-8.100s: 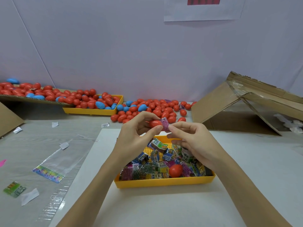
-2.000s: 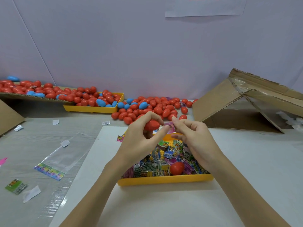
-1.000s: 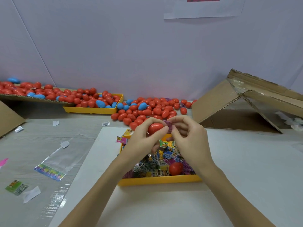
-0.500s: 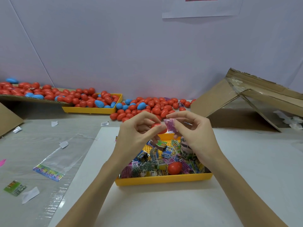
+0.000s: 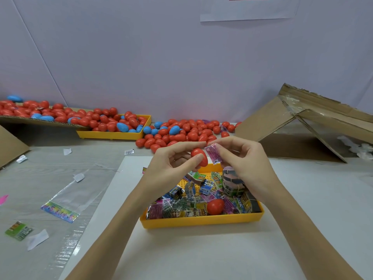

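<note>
Above the white tabletop (image 5: 201,255) and a yellow plastic tray (image 5: 201,221) of small packets, the left hand (image 5: 169,168) grips a red plastic egg (image 5: 199,156) between thumb and fingers. Touching the egg's right side, a small pink foil packet (image 5: 213,153) is pinched by the right hand (image 5: 246,160).

Two hands (image 5: 167,170) (image 5: 248,164), two yellow trays (image 5: 201,221) (image 5: 111,135) — one egg (image 5: 198,156), one packet (image 5: 213,154) held
</note>
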Demonstrator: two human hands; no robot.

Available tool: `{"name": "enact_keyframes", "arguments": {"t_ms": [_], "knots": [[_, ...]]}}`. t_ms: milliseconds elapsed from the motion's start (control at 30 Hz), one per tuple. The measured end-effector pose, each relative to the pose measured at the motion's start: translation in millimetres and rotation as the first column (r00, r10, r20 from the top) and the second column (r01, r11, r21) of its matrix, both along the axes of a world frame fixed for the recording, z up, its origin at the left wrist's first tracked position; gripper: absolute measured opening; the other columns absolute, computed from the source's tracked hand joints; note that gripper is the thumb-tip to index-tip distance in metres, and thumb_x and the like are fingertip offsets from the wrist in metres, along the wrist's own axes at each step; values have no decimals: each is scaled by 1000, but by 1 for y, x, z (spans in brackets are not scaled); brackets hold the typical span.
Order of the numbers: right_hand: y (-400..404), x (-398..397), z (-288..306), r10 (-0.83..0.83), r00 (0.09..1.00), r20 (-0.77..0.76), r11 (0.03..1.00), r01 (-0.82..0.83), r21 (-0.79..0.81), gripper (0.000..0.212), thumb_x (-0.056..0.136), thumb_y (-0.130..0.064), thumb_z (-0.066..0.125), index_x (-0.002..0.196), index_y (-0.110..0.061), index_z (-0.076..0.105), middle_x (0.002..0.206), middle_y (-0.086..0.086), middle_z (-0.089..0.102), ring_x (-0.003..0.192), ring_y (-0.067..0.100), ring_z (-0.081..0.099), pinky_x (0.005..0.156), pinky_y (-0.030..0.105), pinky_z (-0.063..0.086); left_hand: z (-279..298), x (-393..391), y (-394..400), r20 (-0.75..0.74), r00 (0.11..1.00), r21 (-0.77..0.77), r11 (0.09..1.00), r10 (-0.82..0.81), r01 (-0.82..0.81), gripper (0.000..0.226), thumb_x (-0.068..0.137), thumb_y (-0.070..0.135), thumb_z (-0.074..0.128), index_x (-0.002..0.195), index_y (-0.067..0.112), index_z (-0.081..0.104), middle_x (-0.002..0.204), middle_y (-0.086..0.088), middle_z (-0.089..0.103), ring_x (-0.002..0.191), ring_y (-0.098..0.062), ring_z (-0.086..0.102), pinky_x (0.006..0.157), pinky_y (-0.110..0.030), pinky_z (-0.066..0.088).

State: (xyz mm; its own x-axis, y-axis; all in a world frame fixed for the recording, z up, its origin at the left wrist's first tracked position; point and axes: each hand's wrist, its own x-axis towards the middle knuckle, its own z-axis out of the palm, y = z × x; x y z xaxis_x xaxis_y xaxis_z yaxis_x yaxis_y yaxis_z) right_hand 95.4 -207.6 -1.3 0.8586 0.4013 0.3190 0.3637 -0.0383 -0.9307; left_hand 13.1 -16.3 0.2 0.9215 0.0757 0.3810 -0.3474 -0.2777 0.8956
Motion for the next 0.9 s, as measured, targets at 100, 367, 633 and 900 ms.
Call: {"name": "enact_keyframes", "arguments": {"t_ms": [100, 367, 633, 900], "knots": [[1, -2, 2, 47, 999, 2, 999, -47, -9, 12, 97, -24, 70, 105, -25, 80, 97, -4, 79, 90, 22, 73, 76, 28, 62, 0, 0, 0, 12, 1000, 13, 1000, 19, -19, 33, 95, 17, 71, 128, 24, 72, 97, -3, 76, 91, -19, 73, 87, -25, 60], [0, -2, 3, 41, 999, -29, 999, -41, -8, 13, 97, -25, 69, 105, -25, 79, 97, -3, 79, 87, 20, 73, 73, 30, 62, 0, 0, 1, -3, 1000, 8, 1000, 0, 0, 30, 95, 17, 70, 123, 28, 72, 93, 7, 76, 87, -8, 73, 80, -17, 57], [-2, -3, 6, 114, 979, -166, 994, -112, 21, 14, 93, -27, 75, 106, -28, 80, 92, -8, 79, 75, 0, 70, 57, 12, 52, 1, 0, 2, -20, 1000, -34, 999, -12, 12, 28, 93, 23, 70, 120, 26, 73, 89, 10, 76, 85, -10, 74, 79, -18, 57], [-2, -4, 7, 114, 969, -217, 993, -105, 54, 17, 90, -26, 73, 105, -21, 80, 95, 0, 79, 79, 8, 74, 60, 15, 54, -2, 1, 2, 67, 998, 58, 998, -22, 18, 23, 103, 11, 60, 119, 20, 72, 101, -1, 70, 84, -22, 67, 75, -31, 59]]}}
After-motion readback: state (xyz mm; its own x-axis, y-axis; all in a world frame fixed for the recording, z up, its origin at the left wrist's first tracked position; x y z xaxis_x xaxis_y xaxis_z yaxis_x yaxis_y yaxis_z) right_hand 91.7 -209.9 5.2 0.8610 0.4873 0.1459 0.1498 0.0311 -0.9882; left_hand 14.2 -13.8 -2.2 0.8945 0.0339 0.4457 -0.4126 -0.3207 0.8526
